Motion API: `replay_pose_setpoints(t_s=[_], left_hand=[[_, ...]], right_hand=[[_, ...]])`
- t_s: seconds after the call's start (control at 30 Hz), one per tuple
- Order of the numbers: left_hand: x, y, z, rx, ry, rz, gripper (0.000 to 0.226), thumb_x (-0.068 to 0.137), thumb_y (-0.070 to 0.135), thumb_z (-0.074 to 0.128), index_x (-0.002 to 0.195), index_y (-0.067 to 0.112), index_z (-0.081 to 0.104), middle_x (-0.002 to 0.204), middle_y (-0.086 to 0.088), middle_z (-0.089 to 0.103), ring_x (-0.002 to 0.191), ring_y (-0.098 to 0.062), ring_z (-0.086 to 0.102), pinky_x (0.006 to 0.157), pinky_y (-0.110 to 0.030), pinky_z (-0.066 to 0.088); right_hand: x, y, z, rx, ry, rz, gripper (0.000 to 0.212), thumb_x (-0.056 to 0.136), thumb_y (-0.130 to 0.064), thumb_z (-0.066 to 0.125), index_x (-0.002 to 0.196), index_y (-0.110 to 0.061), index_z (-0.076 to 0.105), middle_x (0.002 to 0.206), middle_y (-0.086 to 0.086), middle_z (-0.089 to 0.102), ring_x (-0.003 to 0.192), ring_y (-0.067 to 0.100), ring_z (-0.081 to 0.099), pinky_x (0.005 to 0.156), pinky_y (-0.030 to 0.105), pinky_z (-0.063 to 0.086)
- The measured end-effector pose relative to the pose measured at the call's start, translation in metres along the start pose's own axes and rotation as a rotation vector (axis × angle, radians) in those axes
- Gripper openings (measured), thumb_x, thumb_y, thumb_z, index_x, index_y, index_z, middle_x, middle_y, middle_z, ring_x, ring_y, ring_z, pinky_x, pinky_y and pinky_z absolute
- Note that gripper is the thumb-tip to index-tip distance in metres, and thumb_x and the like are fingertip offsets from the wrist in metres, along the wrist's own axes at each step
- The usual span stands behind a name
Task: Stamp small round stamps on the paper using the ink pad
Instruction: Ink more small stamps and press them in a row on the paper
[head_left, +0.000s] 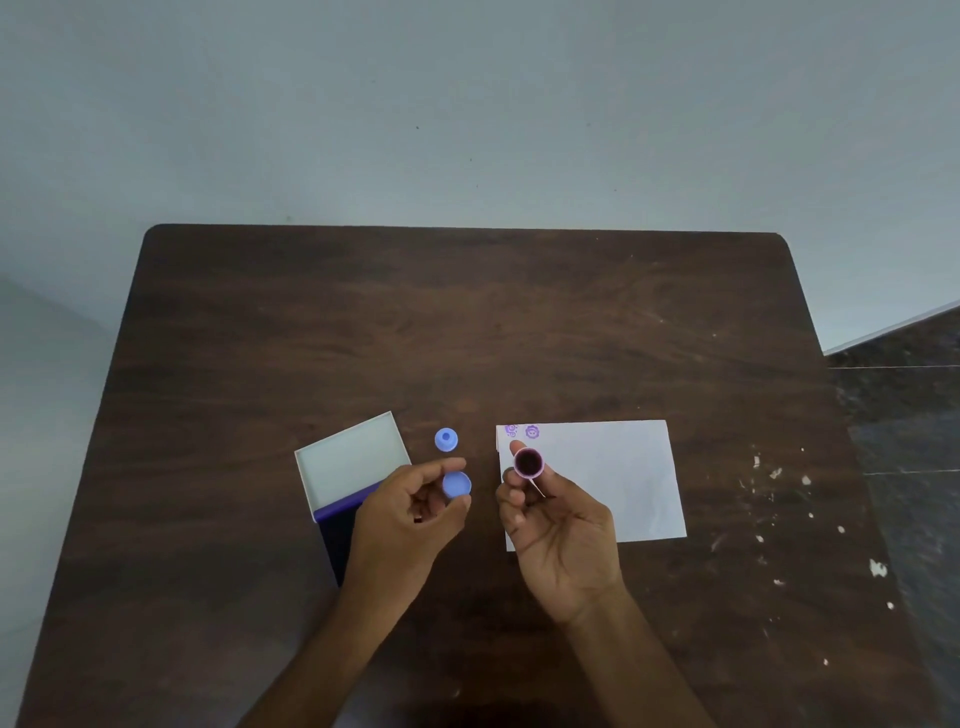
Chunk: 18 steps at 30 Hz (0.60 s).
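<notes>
A white paper (613, 478) lies on the brown table (467, 322), with two purple round prints (522, 431) at its top left corner. Over the paper's left edge, my right hand (550, 525) holds a small pink round stamp (529, 462), its dark inked face turned up toward me. My left hand (410, 514) pinches a small blue round cap (456, 485) between thumb and fingers. A second blue stamp (445, 439) stands on the table between the ink pad and the paper. The open ink pad (353, 467) sits left, its dark pad partly hidden under my left hand.
The ink pad's white lid stands open toward the back. White paint specks (779, 499) mark the table's right side. A pale wall lies beyond the table's far edge, and dark floor tiles (904, 415) show on the right.
</notes>
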<state>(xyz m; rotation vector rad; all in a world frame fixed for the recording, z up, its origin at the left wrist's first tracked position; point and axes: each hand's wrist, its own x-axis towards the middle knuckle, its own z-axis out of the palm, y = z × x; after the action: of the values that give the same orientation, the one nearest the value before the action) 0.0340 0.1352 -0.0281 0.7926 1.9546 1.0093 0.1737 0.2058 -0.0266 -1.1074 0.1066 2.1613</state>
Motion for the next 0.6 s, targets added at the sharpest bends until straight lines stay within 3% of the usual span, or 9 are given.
replay_pose_setpoints(t_s=[0.17, 0.33, 0.47, 0.6], left_hand=[[0.002, 0.006, -0.006, -0.254, -0.112, -0.137, 0.03, 0.076, 0.028, 0.074, 0.105, 0.032, 0.07, 0.1, 0.018, 0.073, 0.095, 0.003, 0.066, 0.073, -0.005, 0.049], [0.003, 0.006, -0.012, -0.434, -0.193, -0.172, 0.049, 0.06, 0.039, 0.076, 0.106, 0.025, 0.07, 0.104, 0.005, 0.075, 0.096, -0.018, 0.071, 0.087, -0.03, 0.056], [-0.001, 0.012, -0.018, -0.358, -0.154, -0.124, 0.048, 0.067, 0.037, 0.074, 0.113, 0.024, 0.07, 0.098, 0.012, 0.076, 0.095, -0.005, 0.069, 0.077, -0.011, 0.052], [-0.008, 0.028, -0.028, -0.006, -0.068, 0.071, 0.04, 0.087, 0.039, 0.058, 0.126, 0.03, 0.06, 0.09, 0.016, 0.067, 0.089, 0.011, 0.058, 0.073, 0.001, 0.039]], right_hand=[[0.0, 0.005, 0.003, -0.008, -0.005, -0.005, 0.042, 0.078, -0.008, 0.068, 0.117, 0.005, 0.064, 0.092, 0.021, 0.066, 0.07, 0.023, 0.057, 0.062, 0.03, 0.055], [-0.003, 0.009, 0.006, -0.053, 0.01, -0.022, 0.039, 0.075, -0.011, 0.071, 0.111, 0.003, 0.069, 0.092, 0.021, 0.069, 0.069, 0.024, 0.062, 0.064, 0.031, 0.058], [-0.006, 0.012, 0.008, -0.125, -0.017, -0.03, 0.035, 0.078, -0.012, 0.069, 0.11, 0.002, 0.07, 0.094, 0.02, 0.07, 0.07, 0.023, 0.063, 0.063, 0.03, 0.058], [-0.01, 0.014, 0.013, -0.299, -0.103, -0.075, 0.028, 0.085, -0.016, 0.064, 0.109, -0.003, 0.072, 0.094, 0.016, 0.072, 0.073, 0.02, 0.064, 0.066, 0.03, 0.057]])
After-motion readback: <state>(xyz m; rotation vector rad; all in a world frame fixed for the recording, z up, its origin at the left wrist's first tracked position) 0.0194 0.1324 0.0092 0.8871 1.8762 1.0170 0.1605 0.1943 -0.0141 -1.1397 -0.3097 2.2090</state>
